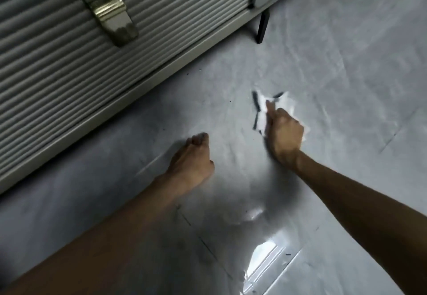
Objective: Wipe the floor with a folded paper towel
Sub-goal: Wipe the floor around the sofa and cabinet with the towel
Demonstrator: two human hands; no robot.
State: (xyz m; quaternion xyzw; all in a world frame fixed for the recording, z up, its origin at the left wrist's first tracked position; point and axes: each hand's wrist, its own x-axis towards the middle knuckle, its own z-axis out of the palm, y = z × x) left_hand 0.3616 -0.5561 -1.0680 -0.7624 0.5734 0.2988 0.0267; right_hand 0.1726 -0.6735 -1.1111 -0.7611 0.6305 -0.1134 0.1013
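Paper towel (pixel 280 107): white, crumpled-looking rather than clearly folded (blurred), lying on the floor (pixel 346 75) under and just beyond the right hand (pixel 285 133). Nearest the camera: glossy wet-looking patch with a window reflection (pixel 265 257) on the floor between the two forearms; thin dark streaks beside it. Judged not yet wiped there.

Mid-distance, left hand (pixel 194 156): curled into a loose fist, knuckles down, touching the floor, holding nothing. Apparently bracing only. Well apart from the towel.

Slightly farther, right hand: fingers closed down over the towel, pressing it to the floor; thumb (pixel 269 108) extended forward along the towel's left edge. Towel protruding past the fingers on the far and right sides. Dark marks (pixel 255 109) just left of the towel, touching its edge; whether dirt on the floor or smears on the paper, cannot tell.

Progress, as a judgement: wiping under way, far from complete. Marks at the towel and scattered specks toward the ribbed cabinet (pixel 69 63) still present.
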